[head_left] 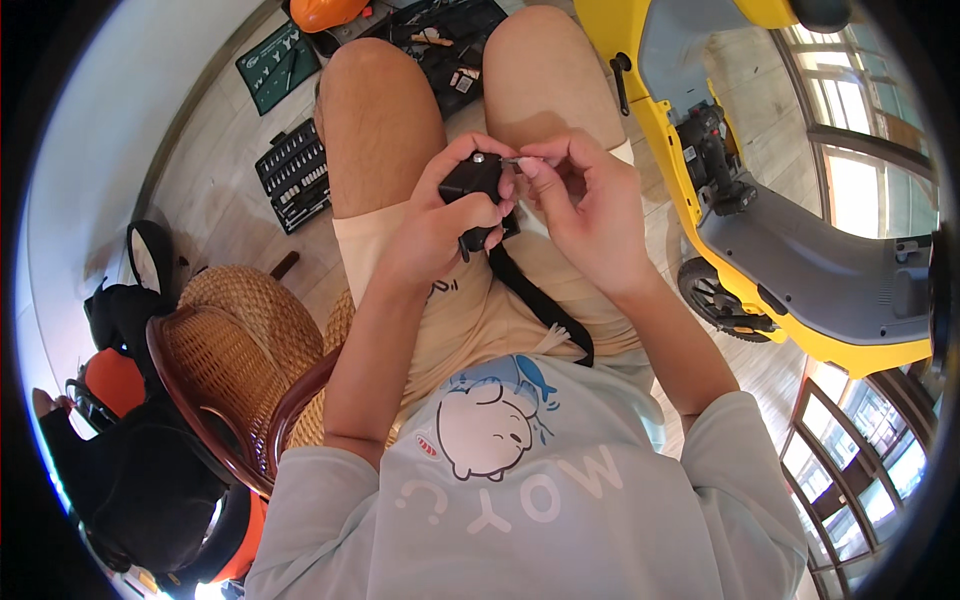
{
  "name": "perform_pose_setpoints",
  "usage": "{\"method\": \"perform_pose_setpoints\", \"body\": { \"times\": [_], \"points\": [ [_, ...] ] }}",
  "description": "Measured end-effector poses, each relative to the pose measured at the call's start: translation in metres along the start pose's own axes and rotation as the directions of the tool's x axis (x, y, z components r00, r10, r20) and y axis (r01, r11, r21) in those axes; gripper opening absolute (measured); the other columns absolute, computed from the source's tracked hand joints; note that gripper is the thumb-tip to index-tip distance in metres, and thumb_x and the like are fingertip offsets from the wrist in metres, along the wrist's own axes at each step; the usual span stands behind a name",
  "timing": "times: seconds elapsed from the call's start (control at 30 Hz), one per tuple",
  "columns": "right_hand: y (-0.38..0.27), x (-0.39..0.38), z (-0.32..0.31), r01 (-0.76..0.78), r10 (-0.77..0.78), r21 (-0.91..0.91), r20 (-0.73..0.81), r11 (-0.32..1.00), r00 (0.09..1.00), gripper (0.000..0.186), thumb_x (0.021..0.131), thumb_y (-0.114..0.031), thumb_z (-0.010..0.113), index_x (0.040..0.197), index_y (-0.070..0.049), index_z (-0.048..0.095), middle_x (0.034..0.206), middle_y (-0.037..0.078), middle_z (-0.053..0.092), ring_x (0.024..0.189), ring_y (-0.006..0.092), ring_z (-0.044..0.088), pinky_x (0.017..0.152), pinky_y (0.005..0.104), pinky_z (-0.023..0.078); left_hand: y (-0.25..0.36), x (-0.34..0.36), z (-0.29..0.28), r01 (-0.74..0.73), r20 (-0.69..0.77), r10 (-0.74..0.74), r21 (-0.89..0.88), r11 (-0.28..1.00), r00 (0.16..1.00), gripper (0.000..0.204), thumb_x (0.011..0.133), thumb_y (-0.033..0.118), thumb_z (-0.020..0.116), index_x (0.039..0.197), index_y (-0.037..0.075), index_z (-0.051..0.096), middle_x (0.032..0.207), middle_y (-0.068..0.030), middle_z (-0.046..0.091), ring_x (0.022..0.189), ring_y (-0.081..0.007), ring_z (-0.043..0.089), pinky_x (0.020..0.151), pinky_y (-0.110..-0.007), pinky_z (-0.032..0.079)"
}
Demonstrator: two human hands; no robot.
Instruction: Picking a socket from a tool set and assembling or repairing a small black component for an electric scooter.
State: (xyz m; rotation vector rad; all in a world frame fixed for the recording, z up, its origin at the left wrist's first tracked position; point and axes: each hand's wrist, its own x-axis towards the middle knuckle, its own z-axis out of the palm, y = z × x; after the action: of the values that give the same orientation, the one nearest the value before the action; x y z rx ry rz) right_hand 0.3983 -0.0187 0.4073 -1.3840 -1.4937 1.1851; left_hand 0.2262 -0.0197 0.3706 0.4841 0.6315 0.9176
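Note:
Above my lap, my left hand [430,222] is wrapped round a small black housing [474,178] with a shiny round metal spot on top. The fingertips of my right hand [600,205] are closed in a pinch at the housing's right side. Between them is a thin grey metal piece [511,160] that reaches to the housing; its exact kind is too small to make out. A black sleeved cable [535,298] runs from below the housing across my shorts, and pale loose wire ends [553,336] lie beside its lower end.
On the floor to the left are an open socket set [293,175] and a green tool pouch [277,66]. Beyond my knees lie a black tool case [455,50] and an orange helmet [326,12]. A yellow and grey scooter [800,255] stands right; a wicker chair [225,365] is left.

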Motion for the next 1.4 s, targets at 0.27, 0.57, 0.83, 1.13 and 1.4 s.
{"method": "perform_pose_setpoints", "body": {
  "times": [0.27, 0.57, 0.83, 1.13, 1.4],
  "points": [
    [-0.003, 0.005, 0.001, -0.046, 0.047, -0.018, 0.030, 0.999, 0.998, 0.007, 0.094, -0.003, 0.064, 0.094, 0.004, 0.061, 0.076, 0.011, 0.070, 0.067, 0.0153, 0.070, 0.061, 0.0265, 0.055, -0.001, 0.000, -0.002, 0.002, -0.023, 0.000, 0.090, 0.996, 1.000, 0.039, 0.078, -0.001, 0.058, 0.117, 0.005, 0.053, 0.091, -0.0055, 0.055, 0.075, -0.0114, 0.054, 0.055, -0.024, 0.047],
    [0.012, 0.000, 0.006, 0.101, -0.104, -0.171, -0.009, 0.980, 0.995, 0.005, 0.089, 0.002, 0.065, 0.093, 0.001, 0.062, 0.081, 0.013, 0.070, 0.071, 0.0237, 0.070, 0.065, 0.0312, 0.055, 0.007, 0.001, 0.005, 0.053, -0.081, -0.044, 0.112, 0.992, 0.996, 0.044, 0.066, 0.000, 0.053, 0.110, 0.002, 0.054, 0.086, -0.0060, 0.053, 0.076, -0.0139, 0.053, 0.051, -0.024, 0.044],
    [0.019, -0.003, 0.008, 0.417, -0.481, -0.440, -0.037, 0.795, 0.876, 0.014, 0.080, 0.006, 0.068, 0.091, -0.002, 0.064, 0.084, 0.014, 0.069, 0.078, 0.0318, 0.068, 0.068, 0.0387, 0.054, 0.007, 0.002, 0.003, 0.110, -0.085, -0.099, 0.133, 0.985, 0.991, 0.029, 0.090, 0.026, 0.053, 0.108, 0.003, 0.055, 0.082, -0.0053, 0.054, 0.072, -0.0143, 0.054, 0.051, -0.025, 0.045],
    [0.004, -0.002, -0.001, 0.277, -0.293, -0.422, 0.028, 0.863, 0.956, 0.012, 0.085, -0.001, 0.070, 0.096, -0.002, 0.067, 0.084, 0.014, 0.070, 0.073, 0.0314, 0.068, 0.063, 0.0347, 0.054, 0.004, 0.010, 0.006, 0.119, -0.167, -0.109, 0.049, 0.992, 0.980, 0.057, 0.103, 0.056, 0.034, 0.100, 0.003, 0.057, 0.074, -0.0082, 0.056, 0.065, -0.0174, 0.056, 0.062, -0.035, 0.056],
    [0.008, -0.005, 0.001, 0.056, -0.077, -0.199, -0.104, 0.978, 0.992, 0.011, 0.087, -0.003, 0.070, 0.098, -0.002, 0.073, 0.084, 0.012, 0.072, 0.067, 0.0211, 0.069, 0.061, 0.0286, 0.053, 0.003, 0.009, 0.004, 0.102, -0.125, -0.096, 0.042, 0.994, 0.988, 0.047, 0.105, 0.047, 0.037, 0.102, 0.003, 0.056, 0.075, -0.0079, 0.055, 0.065, -0.0168, 0.055, 0.060, -0.034, 0.053]
  ]
}}
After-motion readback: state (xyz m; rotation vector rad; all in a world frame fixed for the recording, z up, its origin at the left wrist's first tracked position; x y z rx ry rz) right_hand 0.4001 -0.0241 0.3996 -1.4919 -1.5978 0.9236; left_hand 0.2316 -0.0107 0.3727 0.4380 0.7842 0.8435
